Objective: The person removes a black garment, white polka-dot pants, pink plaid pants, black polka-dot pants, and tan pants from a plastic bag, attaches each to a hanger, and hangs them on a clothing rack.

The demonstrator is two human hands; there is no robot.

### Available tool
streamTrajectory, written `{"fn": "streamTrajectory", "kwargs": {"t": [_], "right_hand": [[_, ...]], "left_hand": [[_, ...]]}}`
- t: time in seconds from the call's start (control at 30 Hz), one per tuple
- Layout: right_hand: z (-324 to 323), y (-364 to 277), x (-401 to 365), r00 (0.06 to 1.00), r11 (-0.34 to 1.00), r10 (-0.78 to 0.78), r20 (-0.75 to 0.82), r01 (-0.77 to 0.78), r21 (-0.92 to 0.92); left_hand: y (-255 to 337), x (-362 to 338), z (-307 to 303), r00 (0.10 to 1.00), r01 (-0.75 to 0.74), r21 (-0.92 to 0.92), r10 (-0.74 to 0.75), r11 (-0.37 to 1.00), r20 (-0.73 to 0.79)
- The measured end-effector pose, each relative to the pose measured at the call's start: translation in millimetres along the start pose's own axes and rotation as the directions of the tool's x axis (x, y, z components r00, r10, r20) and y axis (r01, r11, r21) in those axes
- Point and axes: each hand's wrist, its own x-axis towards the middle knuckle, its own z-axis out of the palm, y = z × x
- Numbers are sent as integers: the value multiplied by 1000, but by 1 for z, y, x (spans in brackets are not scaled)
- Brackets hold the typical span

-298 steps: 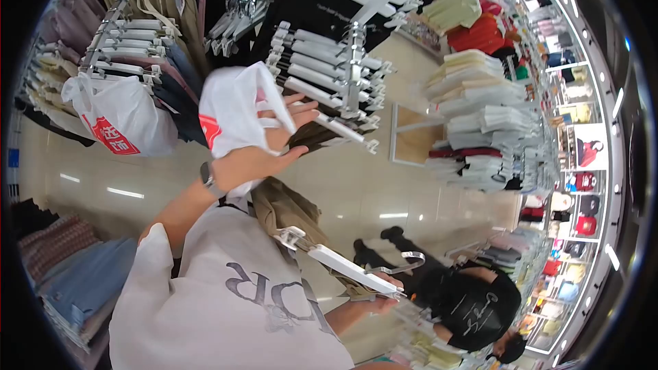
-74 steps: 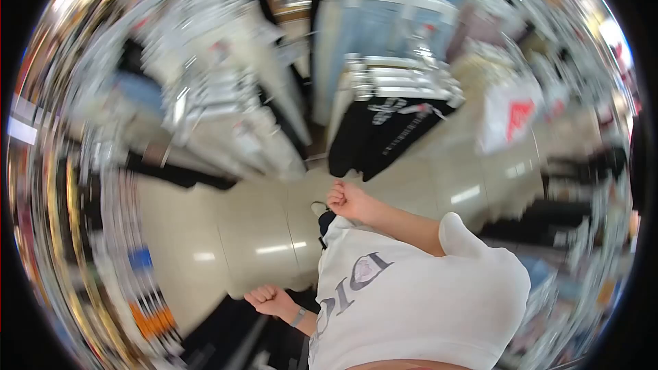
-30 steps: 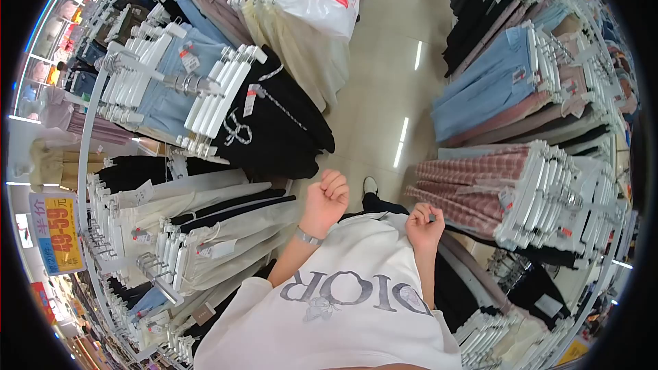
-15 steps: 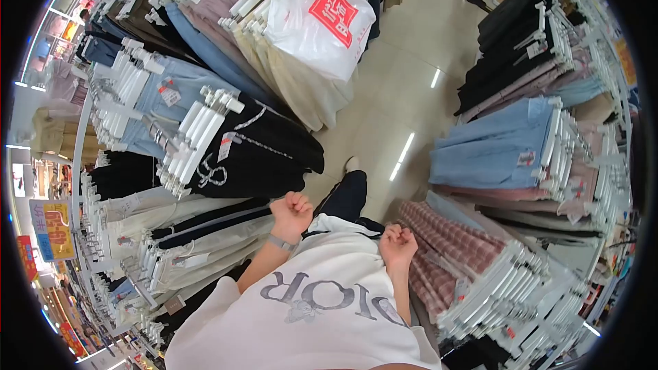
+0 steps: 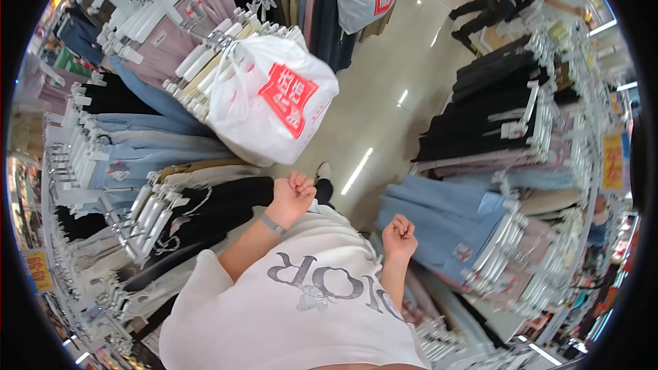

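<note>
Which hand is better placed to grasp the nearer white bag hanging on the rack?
Probably the left. The left hand, an empty fist, is close to the white bag on its side; the right hand is beside the blue garments opposite.

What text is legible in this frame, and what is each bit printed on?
"DIOR": shirt, upside down to the camera, D partly creased.
Near bag, far bag: red labels, characters too blurred.
Left yellow sign, right yellow sign, price tag: too small.
</note>
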Motion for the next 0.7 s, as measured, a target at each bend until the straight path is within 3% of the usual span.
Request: {"fn": "streamTrajectory", "kwargs": {"t": [0.13, 0.23, 0.4, 0.6, 0.7], "right_hand": [[49, -7, 49, 999, 1000, -15, -34, 16, 16], [61, -10, 76, 998, 997, 23, -65, -19, 69], [96, -7, 128, 965, 994, 106, -242, -93, 62], [151, -10, 220, 913, 979, 186, -363, -203, -7], [189, -13, 283, 905, 958, 254, -341, -284, -40]], "left_hand": [[-4, 45, 73, 992, 67, -56, -60, 996, 111], [-2, 76, 102, 992, 86, -78, -77, 993, 103], [-10, 118, 142, 981, 134, -94, -118, 987, 154], [-45, 162, 207, 976, 128, -229, -82, 965, 201], [-63, 191, 243, 979, 71, -275, -14, 959, 203]]}}
